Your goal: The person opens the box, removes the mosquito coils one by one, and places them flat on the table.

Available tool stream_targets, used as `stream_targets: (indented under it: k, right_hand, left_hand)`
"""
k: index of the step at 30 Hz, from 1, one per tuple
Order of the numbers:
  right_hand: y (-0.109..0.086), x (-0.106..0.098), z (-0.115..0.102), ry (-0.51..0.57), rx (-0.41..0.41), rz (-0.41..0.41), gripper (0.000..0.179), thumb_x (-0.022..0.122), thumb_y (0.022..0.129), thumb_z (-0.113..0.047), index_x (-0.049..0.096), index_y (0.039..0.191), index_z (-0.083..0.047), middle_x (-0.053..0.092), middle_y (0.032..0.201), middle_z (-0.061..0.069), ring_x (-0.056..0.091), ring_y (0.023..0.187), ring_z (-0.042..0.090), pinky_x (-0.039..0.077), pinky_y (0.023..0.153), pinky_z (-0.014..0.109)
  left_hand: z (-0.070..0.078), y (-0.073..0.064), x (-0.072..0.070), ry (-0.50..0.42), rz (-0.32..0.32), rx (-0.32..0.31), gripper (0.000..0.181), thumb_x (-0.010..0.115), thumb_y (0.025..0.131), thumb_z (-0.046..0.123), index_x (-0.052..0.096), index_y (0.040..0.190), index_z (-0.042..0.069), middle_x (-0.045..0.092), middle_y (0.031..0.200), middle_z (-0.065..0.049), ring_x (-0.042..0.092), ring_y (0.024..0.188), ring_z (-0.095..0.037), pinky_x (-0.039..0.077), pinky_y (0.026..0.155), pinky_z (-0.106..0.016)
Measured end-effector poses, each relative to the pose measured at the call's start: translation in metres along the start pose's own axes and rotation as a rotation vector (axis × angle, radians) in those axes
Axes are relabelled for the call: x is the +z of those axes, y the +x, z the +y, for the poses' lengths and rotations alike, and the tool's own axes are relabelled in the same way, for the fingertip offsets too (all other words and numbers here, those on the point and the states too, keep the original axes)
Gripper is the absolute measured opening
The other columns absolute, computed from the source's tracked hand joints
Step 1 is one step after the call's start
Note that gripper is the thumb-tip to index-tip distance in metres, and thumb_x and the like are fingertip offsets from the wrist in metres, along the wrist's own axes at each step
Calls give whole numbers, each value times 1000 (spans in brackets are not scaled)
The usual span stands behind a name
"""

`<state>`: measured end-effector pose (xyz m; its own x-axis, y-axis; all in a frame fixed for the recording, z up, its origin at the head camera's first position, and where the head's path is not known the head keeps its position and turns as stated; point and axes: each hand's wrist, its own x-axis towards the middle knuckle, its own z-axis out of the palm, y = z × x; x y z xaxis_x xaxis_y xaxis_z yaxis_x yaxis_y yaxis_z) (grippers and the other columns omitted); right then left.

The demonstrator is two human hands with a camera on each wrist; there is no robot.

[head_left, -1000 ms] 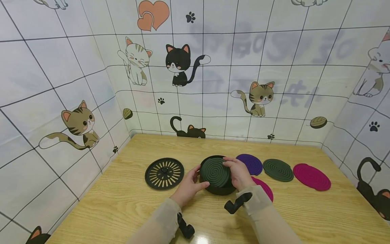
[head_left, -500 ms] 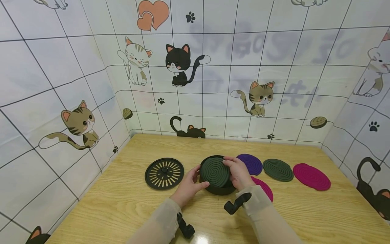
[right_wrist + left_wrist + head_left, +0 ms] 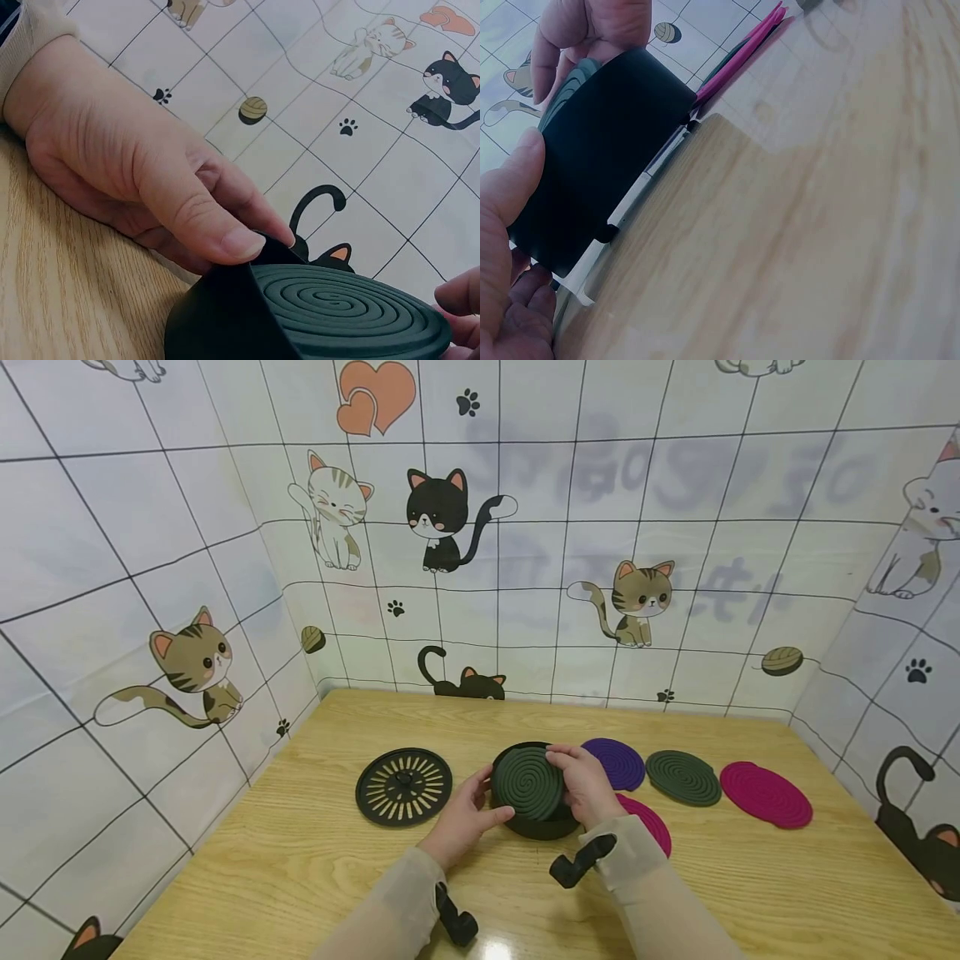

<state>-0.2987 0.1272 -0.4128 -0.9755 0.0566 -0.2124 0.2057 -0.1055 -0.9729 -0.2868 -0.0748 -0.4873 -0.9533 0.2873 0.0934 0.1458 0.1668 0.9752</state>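
In the head view a round black mosquito coil holder (image 3: 542,829) stands on the table. A dark green mosquito coil (image 3: 527,783) lies tilted at its opening, partly raised above the rim, as the left wrist view also shows. My left hand (image 3: 467,822) grips the holder's left side, thumb near the front rim. My right hand (image 3: 588,785) pinches the coil's right edge from above; in the right wrist view only its fingertips (image 3: 461,296) show at the right. The holder's inside is mostly hidden beneath the coil.
A slotted black lid (image 3: 403,787) lies left of the holder. To the right lie a purple coil (image 3: 617,764), another green coil (image 3: 683,778) and a magenta coil (image 3: 767,795). One more magenta coil (image 3: 651,822) is partly hidden by the right forearm. A cat-patterned sheet (image 3: 540,552) encloses the table.
The green coil has shifted very slightly left over the holder, with my right fingertips following. My left hand and the other objects hold their places.
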Motion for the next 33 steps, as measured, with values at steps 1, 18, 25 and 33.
stream_targets:
  k: [1, 18, 25, 33]
  right_hand:
    - [-1, 0, 0, -3, -1, 3, 34, 50, 100, -15, 52, 131, -1, 54, 122, 16, 63, 86, 14, 56, 69, 27]
    - [-2, -3, 2, -61, -28, -51, 42, 56, 93, 1, 48, 134, 0, 47, 130, 22, 63, 86, 19, 57, 67, 32]
    - [-2, -4, 2, -79, -28, -67, 44, 55, 93, 2, 49, 136, -1, 46, 132, 23, 62, 89, 22, 58, 69, 35]
    - [-3, -6, 3, -45, -38, -47, 52, 56, 92, 3, 40, 141, -1, 48, 127, 25, 64, 83, 20, 58, 67, 34]
  left_hand:
    - [0, 0, 0, -1, 0, -1, 87, 76, 83, 34, 28, 151, 11, 39, 148, -11, 35, 138, -26, 28, 113, -43]
    - [-1, 0, -1, -3, -10, 4, 86, 75, 84, 34, 27, 152, 11, 39, 148, -11, 35, 138, -26, 28, 113, -44]
    - [-4, 1, -1, -1, -6, -1, 86, 76, 83, 35, 28, 151, 12, 39, 148, -11, 35, 138, -26, 28, 113, -45]
    - [-4, 1, -1, -10, -14, 2, 87, 76, 84, 35, 27, 152, 12, 39, 148, -11, 34, 138, -27, 28, 113, -45]
